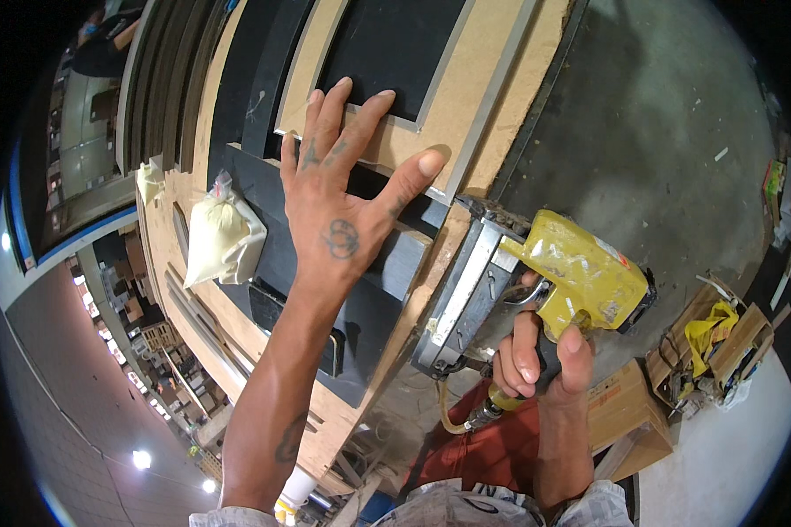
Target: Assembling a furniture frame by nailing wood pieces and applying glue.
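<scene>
My left hand (338, 206) lies with its fingers spread at the corner of a light wood frame (444, 92) with grey edges. Inside that frame shows a dark panel (394, 53). In my right hand (532, 364) is a yellow pneumatic nail gun (589, 277), gripped by its handle, with a finger by the trigger. Its dark and silver magazine (461, 294) lies alongside the workbench edge; whether its nose touches the frame I cannot tell. A pale hose (446, 408) joins the handle's lower end.
On the workbench (316, 448), left of my forearm, sits a plastic bag of pale yellow stuff (215, 241). Dark boards (171, 88) stand stacked at the far left. At right, cardboard boxes (628, 408) with scraps rest near the concrete floor (668, 114).
</scene>
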Demonstrator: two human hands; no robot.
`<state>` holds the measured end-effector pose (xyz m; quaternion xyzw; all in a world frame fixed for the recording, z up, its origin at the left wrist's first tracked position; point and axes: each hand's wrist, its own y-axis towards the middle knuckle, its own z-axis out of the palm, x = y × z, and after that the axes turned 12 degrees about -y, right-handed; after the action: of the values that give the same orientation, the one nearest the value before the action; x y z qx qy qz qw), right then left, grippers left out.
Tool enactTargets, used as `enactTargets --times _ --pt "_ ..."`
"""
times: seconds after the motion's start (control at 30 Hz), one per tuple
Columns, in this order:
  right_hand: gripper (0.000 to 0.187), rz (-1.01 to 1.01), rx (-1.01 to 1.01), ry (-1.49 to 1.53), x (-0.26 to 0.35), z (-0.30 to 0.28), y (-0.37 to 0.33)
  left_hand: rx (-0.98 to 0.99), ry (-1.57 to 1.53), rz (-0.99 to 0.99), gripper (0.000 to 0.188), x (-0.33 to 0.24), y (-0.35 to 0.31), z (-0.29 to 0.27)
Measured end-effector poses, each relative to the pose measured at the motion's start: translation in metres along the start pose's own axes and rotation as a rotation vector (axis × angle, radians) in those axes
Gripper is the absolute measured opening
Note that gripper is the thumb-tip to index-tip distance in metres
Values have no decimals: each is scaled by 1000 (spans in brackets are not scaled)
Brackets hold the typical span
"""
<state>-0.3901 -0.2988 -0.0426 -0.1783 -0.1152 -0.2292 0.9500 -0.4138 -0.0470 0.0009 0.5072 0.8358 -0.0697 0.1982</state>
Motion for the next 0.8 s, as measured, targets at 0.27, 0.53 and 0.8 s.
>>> enactTargets --times 0.27,0.53,0.8 --pt "70 -2 -4 0 1 -1 0 -5 -33 0 74 1 0 1" --pt "69 -19 -10 -6 -1 0 -1 3 -33 4 73 3 -2 1" --pt "63 -12 27 -5 -5 -4 -2 6 -34 -7 73 3 -5 2"
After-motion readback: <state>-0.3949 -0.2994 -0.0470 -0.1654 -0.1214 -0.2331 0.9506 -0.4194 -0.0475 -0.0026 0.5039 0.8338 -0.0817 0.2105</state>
